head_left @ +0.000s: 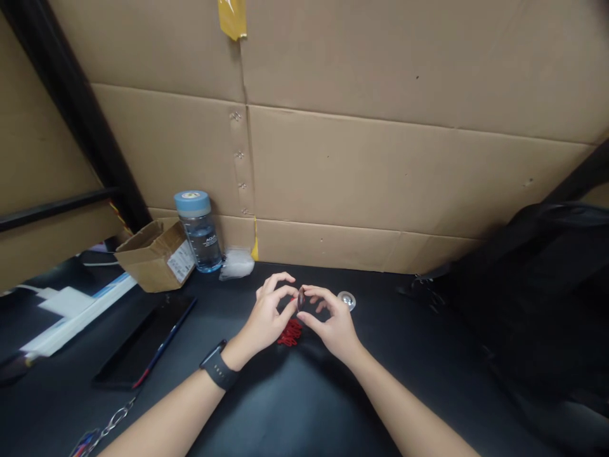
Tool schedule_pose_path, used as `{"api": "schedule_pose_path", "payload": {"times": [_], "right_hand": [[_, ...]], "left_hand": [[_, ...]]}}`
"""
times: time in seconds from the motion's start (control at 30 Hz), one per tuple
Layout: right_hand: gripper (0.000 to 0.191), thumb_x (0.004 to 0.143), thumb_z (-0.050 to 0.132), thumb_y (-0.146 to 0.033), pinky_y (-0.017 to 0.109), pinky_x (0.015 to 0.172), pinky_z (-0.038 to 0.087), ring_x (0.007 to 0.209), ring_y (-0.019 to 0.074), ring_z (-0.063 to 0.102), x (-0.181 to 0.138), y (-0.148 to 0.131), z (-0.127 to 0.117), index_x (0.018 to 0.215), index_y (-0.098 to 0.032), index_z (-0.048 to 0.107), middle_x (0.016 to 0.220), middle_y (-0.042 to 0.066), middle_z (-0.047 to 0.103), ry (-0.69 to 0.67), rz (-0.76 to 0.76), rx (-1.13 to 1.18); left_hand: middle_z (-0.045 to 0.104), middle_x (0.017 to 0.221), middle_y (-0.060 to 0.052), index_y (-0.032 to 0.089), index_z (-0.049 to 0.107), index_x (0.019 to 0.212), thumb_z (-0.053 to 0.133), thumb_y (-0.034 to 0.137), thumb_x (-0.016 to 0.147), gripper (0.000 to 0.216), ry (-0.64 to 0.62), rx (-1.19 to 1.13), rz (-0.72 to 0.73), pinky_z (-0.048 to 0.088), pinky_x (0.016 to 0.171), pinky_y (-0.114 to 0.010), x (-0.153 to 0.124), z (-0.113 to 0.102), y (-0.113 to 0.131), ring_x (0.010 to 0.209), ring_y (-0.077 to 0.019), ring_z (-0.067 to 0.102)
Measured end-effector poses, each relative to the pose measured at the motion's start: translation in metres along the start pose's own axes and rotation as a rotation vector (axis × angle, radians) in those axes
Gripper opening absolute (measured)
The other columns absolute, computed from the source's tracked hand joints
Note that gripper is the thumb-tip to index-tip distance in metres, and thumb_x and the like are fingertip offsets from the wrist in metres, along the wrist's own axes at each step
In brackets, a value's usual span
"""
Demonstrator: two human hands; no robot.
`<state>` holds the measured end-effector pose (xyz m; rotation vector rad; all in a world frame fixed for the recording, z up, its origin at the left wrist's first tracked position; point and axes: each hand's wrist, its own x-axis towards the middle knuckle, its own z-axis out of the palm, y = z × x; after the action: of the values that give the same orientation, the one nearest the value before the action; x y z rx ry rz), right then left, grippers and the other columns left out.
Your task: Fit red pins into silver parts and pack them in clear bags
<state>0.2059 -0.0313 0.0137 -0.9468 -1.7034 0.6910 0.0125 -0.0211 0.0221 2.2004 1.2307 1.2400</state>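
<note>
Tan cardboard panels [361,171] are standing behind a dark, smooth surface [409,362]. Over its middle, a bare right hand [335,324] is pinching a small, dark brown, rounded piece [301,300] between thumb and index finger. A bare left hand [269,315], with a black wristwatch [219,366] circling its wrist, is bringing thumb and index fingertips to the piece's left side; whether they are gripping it or the bit of red there, one cannot tell. A bunched red cord [289,334] is lying just below the hands, and a small, clear, round dish [347,301] is sitting beyond the right one. Farther left, a transparent, blue-lidded bottle [202,241] is standing beside an open brown cardboard box [151,268].
</note>
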Motion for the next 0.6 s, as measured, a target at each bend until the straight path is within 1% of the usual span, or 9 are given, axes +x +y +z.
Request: {"api": "schedule_pose_path", "payload": {"times": [0.2,0.43,0.6], "right_hand": [[0.041,0.078,0.084,-0.034,0.036,0.075,0.052,0.092,0.0218,0.065,-0.001,-0.002,0.000,0.115,-0.027,0.068,0.124,0.009,0.071,0.014,0.043,0.058],[0.031,0.076,0.085,-0.035,0.034,0.073,0.052,0.087,0.0202,0.065,-0.001,-0.001,0.002,0.101,-0.025,0.070,0.120,0.008,0.073,0.025,0.099,0.130],[0.039,0.071,0.089,-0.039,0.033,0.068,0.054,0.081,0.0192,0.065,-0.001,0.006,0.002,0.101,-0.025,0.070,0.114,0.008,0.074,0.018,0.113,0.168]], "left_hand": [[0.057,0.130,-0.008,0.025,0.068,0.098,0.054,0.029,0.098,0.015,0.018,0.042,0.013,0.040,0.108,-0.048,-0.001,-0.002,0.007,0.129,-0.0267,0.050],[0.058,0.127,-0.007,0.025,0.067,0.096,0.057,0.024,0.096,0.011,0.060,0.107,0.063,0.037,0.108,-0.047,-0.003,-0.001,0.011,0.127,-0.0263,0.049],[0.059,0.126,-0.008,0.025,0.067,0.098,0.054,0.023,0.096,0.013,0.041,0.172,0.088,0.037,0.104,-0.047,-0.004,0.000,0.013,0.127,-0.0273,0.049]]}}
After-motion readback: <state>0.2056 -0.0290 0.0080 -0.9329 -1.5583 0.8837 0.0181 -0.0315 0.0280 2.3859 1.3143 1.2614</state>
